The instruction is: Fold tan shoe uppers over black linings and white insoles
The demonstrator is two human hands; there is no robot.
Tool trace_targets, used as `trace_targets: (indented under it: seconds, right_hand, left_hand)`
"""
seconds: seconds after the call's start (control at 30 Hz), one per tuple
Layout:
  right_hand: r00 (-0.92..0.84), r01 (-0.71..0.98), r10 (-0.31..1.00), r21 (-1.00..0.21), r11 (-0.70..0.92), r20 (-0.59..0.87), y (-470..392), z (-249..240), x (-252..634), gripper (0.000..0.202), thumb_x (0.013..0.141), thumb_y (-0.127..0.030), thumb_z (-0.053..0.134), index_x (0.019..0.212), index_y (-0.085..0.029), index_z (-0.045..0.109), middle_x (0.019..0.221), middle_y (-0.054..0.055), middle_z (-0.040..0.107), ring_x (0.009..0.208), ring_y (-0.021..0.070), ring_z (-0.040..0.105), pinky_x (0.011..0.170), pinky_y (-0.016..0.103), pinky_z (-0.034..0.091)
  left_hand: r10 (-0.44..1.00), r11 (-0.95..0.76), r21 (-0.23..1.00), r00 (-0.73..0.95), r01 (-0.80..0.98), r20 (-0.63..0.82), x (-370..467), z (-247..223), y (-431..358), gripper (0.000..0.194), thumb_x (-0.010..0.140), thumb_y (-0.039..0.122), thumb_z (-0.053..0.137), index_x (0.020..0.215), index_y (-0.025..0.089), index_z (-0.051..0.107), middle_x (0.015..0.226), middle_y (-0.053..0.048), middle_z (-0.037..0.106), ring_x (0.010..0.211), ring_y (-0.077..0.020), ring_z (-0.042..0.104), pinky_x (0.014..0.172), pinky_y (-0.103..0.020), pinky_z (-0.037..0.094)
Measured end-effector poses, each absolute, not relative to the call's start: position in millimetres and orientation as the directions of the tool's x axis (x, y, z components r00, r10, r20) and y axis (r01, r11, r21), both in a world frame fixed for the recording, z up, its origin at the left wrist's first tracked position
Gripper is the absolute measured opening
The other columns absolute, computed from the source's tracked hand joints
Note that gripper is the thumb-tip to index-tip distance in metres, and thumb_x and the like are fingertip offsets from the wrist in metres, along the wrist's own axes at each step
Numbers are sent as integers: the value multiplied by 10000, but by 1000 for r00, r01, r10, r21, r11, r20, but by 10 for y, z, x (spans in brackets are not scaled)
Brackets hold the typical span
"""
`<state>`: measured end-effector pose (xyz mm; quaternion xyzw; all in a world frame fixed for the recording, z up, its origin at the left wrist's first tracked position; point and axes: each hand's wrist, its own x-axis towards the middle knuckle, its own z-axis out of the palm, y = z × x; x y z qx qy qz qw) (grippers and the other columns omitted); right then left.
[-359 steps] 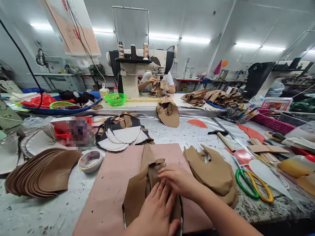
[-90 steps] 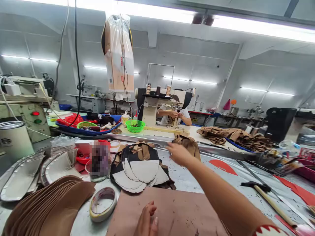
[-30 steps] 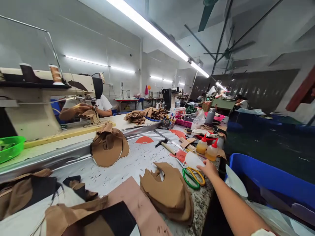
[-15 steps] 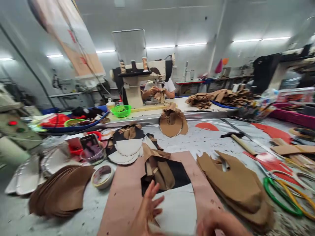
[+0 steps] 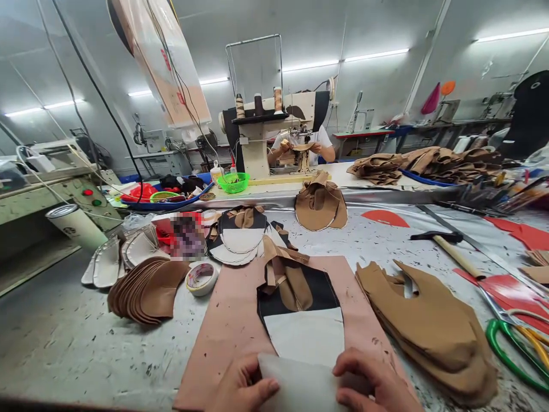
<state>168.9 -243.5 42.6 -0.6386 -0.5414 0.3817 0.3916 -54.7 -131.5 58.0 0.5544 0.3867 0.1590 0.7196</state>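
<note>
As the left hand [image 5: 244, 384] pinches a smooth whitish sheet [image 5: 301, 382], the right hand [image 5: 374, 382] pinches its edge

Cool, fairly even light filled the view, and white tube lights [image 5: 376, 55] burned out to plain white across the upper part of the frame. The silvery tabletop [image 5: 231, 234] carried pale glare near the centre, while the lower left corner fell dimmer. Shadows looked soft, faint under the brown stack [image 5: 146, 289] at left. Wide-angle distortion leaned and stretched shapes toward the edges. The tool holder [image 5: 493, 194] at the right looked smeared, and a pixelated patch [image 5: 187, 236] hid detail left of centre
</note>
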Motion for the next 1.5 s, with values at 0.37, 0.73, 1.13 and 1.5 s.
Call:
trace_targets:
  seconds: [0.37,0.73,1.13,1.5]
  right_hand:
    - [234,477,963,-848,-230,-130,-1963,578,1978,192,642,-277,624,797,-181,683,814,37,667,740,191,561,670,270,417]
    - [207,459,967,-858,-233,-152,-1833,441,2065,224,640,-188,644,853,-158,706,892,56,679,800,196,586,731,295,442]
    - [239,798,971,-572,-189,12,-1901,492,1918,216,742,-181,558,925,-192,672,1073,96,609,990,254,566,858,383,446]
    - [-128,893,979,-448,46,-155,-1975,499,1493,494,907,-514,361,1376,-363,326,1497,90,156,1356,368,138,992,715,32]
  left_hand:
    - [782,-319,556,545,767,-303,-270,685,-1073,212,754,330,481,606,188,535,617,6,571,621,-161,500,558,-246,297]
    - [771,-434,410,566,802,-292,-182,666,-925,235,821,321,463,647,195,560,661,-14,631,654,-180,568,556,-243,298]
    - [790,-494,251,550,833,-270,-135,717,-1027,242,866,332,440,725,204,590,787,-46,686,774,-234,616,584,-278,313]
    - [830,-445,172,477,879,-289,-770,785,-1030,317,872,337,371,635,210,537,746,-44,670,723,-203,594,640,-274,364]
